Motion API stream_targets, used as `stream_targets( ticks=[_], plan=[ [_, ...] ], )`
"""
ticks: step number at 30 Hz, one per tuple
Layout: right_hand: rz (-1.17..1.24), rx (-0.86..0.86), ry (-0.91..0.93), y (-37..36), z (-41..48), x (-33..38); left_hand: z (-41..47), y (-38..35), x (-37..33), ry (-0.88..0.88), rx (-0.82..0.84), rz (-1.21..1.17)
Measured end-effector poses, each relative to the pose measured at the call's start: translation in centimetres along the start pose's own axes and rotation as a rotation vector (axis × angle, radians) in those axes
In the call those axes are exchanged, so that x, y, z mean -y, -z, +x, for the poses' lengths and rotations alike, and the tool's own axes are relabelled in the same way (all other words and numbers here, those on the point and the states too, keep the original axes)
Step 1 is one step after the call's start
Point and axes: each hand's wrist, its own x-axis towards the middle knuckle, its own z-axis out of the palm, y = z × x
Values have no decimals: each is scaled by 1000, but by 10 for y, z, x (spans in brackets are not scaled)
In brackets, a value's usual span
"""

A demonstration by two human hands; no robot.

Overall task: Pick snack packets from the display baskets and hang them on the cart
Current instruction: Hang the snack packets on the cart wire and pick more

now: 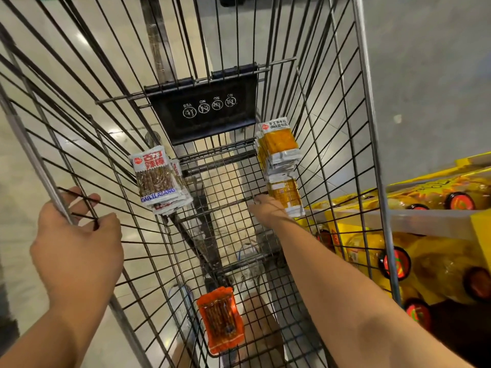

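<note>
1. The left grip (79,235) curls round the top rail of the cart (32,155), holding its left side.
2. The brown-stick packets (159,181) hang on the left wall.
3. An orange packet (220,322) hangs low on the near wall.
4. The right grip (268,208) reaches deep inside, by far the nearer hand to the lowest yellow packet (285,197). That packet hangs lengthwise down the right wall, just right of the grip. I cannot tell whether the fingers pinch it.

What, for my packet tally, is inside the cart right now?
Hanging GULILABANG packets on the cart's left wall, yellow packets on the right wall by the right hand, one orange packet nearer. Front packets cover each bunch's count.
</note>
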Motion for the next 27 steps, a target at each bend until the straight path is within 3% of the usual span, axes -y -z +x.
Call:
stream_targets(
  ticks=[4, 8, 11, 15, 22, 27],
  plan=[
    [35, 128, -6, -23, -33, -29, -12, 9, -33, -70, -20, 54],
    [1, 101, -67, -45, -69, -56, -19, 10, -45, -77, -57, 97],
    [-81, 63, 33, -44, -109, -62, -22, 12, -52, -72, -40, 100],
    [-315, -28, 212, -26, -178, -48, -33, 24, -68, -57, 57, 92],
    [-341, -256, 265, 13, -308, -41, -43, 73, -79, -151, 383, 371],
    [-285, -435, 266, 15, -405, -58, -94, 113, -81, -469, 400, 535]
  ],
)
